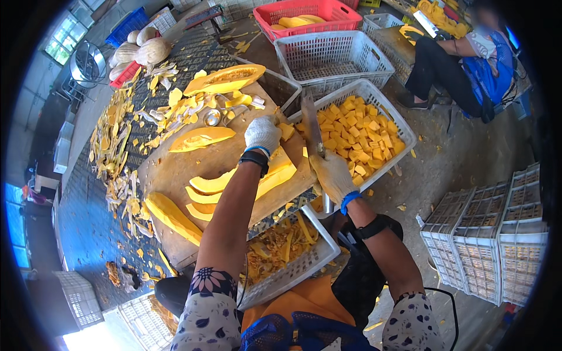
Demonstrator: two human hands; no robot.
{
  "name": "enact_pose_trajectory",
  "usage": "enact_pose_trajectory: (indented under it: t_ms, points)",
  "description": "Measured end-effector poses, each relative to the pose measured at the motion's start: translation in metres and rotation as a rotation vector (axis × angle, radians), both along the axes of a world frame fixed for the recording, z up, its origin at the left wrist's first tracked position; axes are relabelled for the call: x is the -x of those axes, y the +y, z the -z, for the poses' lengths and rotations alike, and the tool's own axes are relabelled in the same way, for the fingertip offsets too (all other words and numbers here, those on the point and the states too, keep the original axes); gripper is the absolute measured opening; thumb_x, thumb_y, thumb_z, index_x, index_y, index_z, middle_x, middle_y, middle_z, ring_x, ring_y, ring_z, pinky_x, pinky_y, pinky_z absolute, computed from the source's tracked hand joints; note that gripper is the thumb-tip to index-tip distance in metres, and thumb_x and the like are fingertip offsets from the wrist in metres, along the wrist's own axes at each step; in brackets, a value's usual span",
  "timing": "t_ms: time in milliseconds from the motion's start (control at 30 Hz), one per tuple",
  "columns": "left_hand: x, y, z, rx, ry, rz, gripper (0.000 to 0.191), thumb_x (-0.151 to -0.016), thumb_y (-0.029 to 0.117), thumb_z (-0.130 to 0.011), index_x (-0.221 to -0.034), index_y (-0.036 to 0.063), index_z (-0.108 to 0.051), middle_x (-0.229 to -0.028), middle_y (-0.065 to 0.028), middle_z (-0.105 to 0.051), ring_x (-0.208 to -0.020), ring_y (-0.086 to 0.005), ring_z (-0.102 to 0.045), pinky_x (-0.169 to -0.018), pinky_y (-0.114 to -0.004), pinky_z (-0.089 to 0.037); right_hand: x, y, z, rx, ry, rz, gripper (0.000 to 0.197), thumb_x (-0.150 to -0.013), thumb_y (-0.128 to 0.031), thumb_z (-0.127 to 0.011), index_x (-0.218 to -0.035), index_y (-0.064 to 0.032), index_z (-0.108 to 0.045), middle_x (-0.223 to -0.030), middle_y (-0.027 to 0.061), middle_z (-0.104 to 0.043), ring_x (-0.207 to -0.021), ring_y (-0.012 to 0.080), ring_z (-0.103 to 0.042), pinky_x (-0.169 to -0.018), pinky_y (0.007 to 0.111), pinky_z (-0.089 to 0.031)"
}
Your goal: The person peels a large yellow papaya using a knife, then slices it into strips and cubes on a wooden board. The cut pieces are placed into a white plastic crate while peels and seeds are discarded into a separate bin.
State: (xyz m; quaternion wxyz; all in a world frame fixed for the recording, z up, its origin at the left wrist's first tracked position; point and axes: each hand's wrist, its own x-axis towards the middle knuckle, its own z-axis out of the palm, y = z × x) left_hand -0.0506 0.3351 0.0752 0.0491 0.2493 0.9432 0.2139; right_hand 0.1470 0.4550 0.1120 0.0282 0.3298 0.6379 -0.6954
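Note:
My left hand (262, 133), in a white knit glove, rests at the right part of the wooden board (175, 171), against a small orange piece of squash (286, 131). My gloved right hand (332, 174) is closed around the handle of a wide-bladed knife (312, 125), its blade upright past the board's right edge. Peeled squash strips (276, 173) lie under and beside my left forearm. A halved squash with seeds (225, 80) lies at the board's far side, near a metal spoon (212, 117). Beyond the knife, a white crate (406, 131) holds squash cubes (358, 131).
Peelings (109, 127) are heaped left of the board. A crate of scraps (322, 259) stands close before me. Stacked crates (474, 241) are at right. An empty-looking crate (333, 37) and a red one (307, 8) stand beyond. A person (483, 66) sits at upper right.

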Motion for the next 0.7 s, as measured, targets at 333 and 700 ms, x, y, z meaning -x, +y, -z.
enact_pose_trajectory:
  t_ms: [333, 700]
  points:
    - [0.01, -0.008, -0.003, 0.146, -0.155, -0.071, 0.048, -0.088, 0.049, -0.066, -0.111, 0.0097, -0.08, -0.103, -0.0187, -0.078, -0.099, -0.0364, -0.074, -0.086, -0.045, -0.057, 0.034, -0.027, 0.003, 0.146, 0.07, 0.133, 0.03, -0.104, -0.029, -0.062, -0.096, -0.0008, -0.055, -0.066, 0.0041, -0.046, -0.055, 0.0186, -0.048, -0.049, 0.037, -0.043]
    - [0.008, 0.004, 0.0, -0.093, -0.302, -0.077, 0.033, -0.081, 0.035, -0.071, -0.104, 0.0132, -0.08, -0.103, -0.0173, -0.078, -0.101, -0.036, -0.074, -0.089, -0.045, -0.056, 0.052, -0.034, 0.057, -0.078, 0.166, 0.093, 0.016, -0.104, -0.026, -0.062, -0.097, -0.0111, -0.059, -0.061, -0.0043, -0.04, -0.049, 0.0109, -0.038, -0.042, 0.032, -0.03]
